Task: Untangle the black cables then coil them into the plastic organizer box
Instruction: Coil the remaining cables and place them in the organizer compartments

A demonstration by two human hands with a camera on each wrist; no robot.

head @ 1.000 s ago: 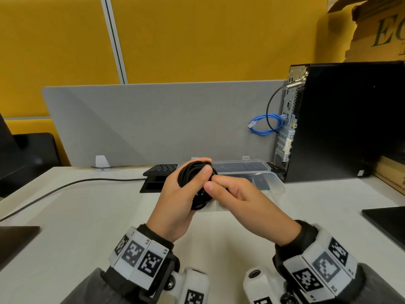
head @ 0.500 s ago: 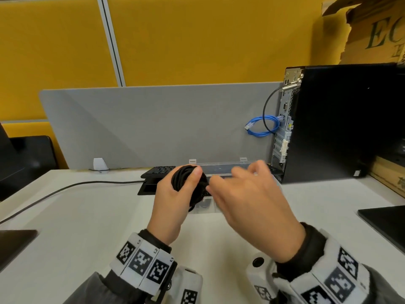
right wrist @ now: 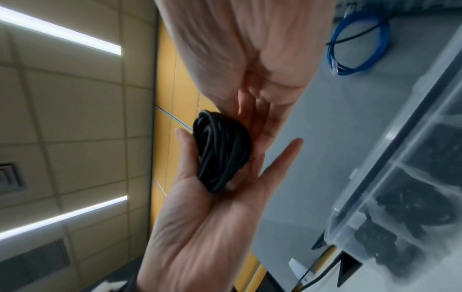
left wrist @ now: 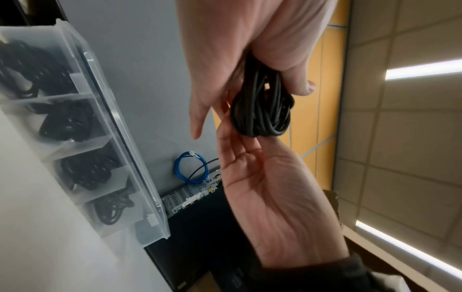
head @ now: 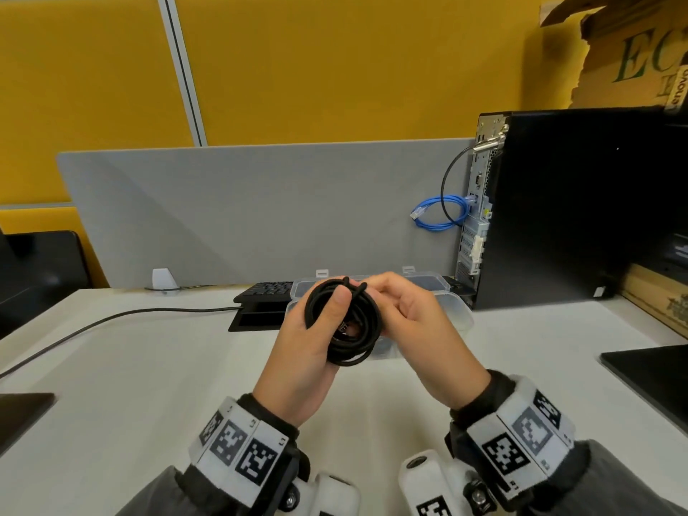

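A coil of black cable (head: 355, 338) is held in the air above the desk, in front of the clear plastic organizer box (head: 459, 310). My left hand (head: 337, 310) grips the coil, thumb across its front and fingers behind it. My right hand (head: 372, 292) pinches the coil's top right edge, where two cable ends stick out. The left wrist view shows the coil (left wrist: 261, 114) between both hands, with the box (left wrist: 105, 110) standing open. Several of its compartments hold black coiled cables. In the right wrist view the coil (right wrist: 221, 150) lies against my left palm.
A black computer tower (head: 577, 210) stands right of the box, with a blue network cable (head: 439, 214) looped at its back. A keyboard (head: 264, 290) lies behind my hands and a thin black cable (head: 111, 322) crosses the desk's left. Dark flat objects (head: 651, 374) sit at both desk edges.
Half a second ago my right hand was lifted off the coil with fingers spread; now it is back on the coil's top right edge. The left hand has kept hold throughout.
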